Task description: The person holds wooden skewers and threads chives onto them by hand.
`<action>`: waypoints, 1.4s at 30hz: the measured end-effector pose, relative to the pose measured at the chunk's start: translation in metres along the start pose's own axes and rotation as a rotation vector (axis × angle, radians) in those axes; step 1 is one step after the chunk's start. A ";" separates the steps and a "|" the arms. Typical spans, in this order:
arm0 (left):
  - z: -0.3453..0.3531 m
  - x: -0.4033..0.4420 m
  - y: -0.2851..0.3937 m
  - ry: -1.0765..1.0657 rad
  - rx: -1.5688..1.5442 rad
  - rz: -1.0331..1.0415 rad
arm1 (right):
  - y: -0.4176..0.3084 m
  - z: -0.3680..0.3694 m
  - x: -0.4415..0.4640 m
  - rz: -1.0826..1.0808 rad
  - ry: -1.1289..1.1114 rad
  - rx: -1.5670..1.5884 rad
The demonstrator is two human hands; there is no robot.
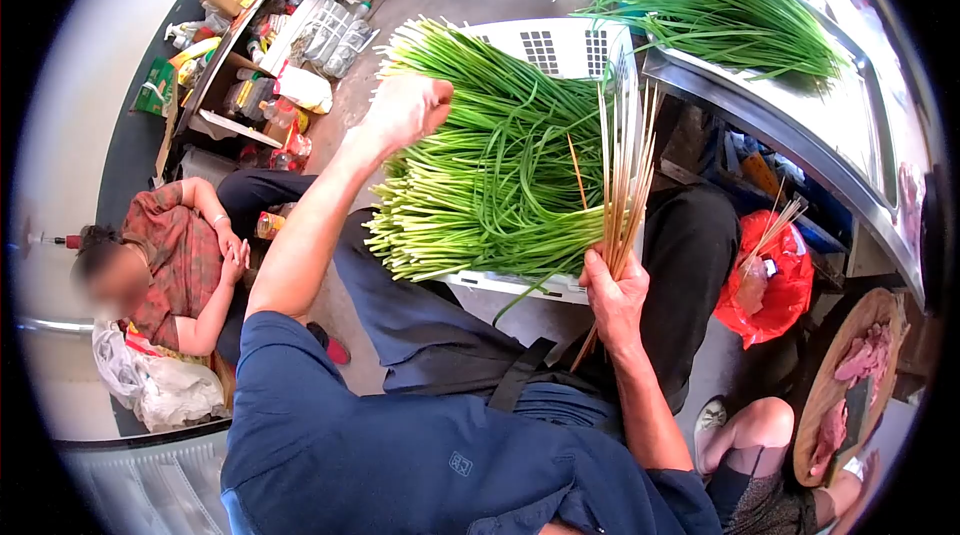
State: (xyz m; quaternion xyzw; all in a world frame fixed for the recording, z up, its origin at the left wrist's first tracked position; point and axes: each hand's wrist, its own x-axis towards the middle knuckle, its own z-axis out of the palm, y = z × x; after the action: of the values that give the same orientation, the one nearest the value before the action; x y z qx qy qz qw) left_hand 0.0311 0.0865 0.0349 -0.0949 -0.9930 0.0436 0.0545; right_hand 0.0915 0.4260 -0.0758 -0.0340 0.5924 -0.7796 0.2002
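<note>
A white plastic basket [575, 35] stands in front of my lap, heaped with green garlic chives [490, 160] whose pale stem ends point left. Over the left side of the heap, my left hand [410, 110] is closed with its fingers curled in; whatever is inside it is hidden. My right hand [615, 290] grips a bundle of thin bamboo skewers [627, 175] at the basket's near right corner. The skewers fan out upward, and their lower ends poke out below the hand. One skewer [577, 170] leans apart from the bundle over the chives.
More chives [710, 10] lie on a metal-edged counter [780, 100] at the upper right. Below it hangs a red plastic bag [765, 280] with skewers. A round wooden board [810, 415] holds meat and a blade. A seated person [175, 270] is at left, near cluttered shelves [215, 85].
</note>
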 end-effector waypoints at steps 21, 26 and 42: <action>-0.010 0.022 0.072 0.294 -1.674 -0.076 | 0.001 -0.002 -0.001 0.018 0.006 -0.011; 0.024 0.028 0.094 0.233 -1.673 -0.221 | 0.000 -0.002 -0.003 -0.001 0.010 0.015; 0.041 0.021 0.126 0.092 -1.831 -0.254 | -0.002 -0.001 -0.002 0.016 -0.018 0.009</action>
State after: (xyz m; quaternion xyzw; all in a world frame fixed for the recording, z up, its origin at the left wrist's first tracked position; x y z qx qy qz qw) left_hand 0.0284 0.2103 -0.0159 0.0069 -0.6399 -0.7684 0.0021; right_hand 0.0926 0.4282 -0.0743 -0.0352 0.5872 -0.7804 0.2119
